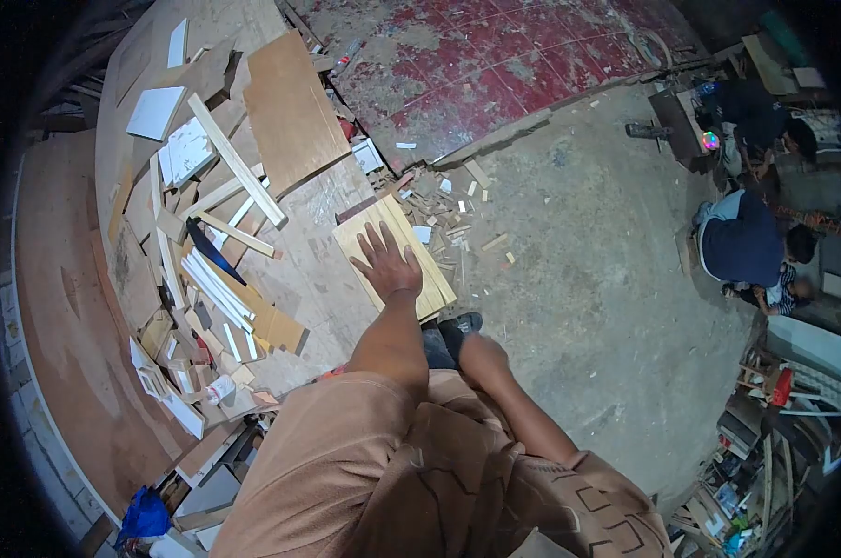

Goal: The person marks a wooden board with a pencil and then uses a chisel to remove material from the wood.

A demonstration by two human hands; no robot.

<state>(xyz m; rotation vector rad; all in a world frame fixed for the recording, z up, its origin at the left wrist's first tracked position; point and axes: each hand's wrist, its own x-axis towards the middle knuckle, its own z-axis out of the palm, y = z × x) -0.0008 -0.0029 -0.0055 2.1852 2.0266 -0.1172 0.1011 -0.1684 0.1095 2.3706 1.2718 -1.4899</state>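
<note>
Nearby, wood scraps (434, 207) beside the board (430, 283) under left hand (389, 265).

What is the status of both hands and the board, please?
Left hand flat on pale board. Right hand off board, blurred, grip unclear. Wood scraps beside board, none on top.

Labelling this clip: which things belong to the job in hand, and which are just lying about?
In use:
pale yellow wooden board, left hand flat on it
right hand, blurred near the board; grip unclear

Apparently just lying about:
brown rectangular plywood sheet
thin white strips
small pale wood offcuts on grey floor
</note>
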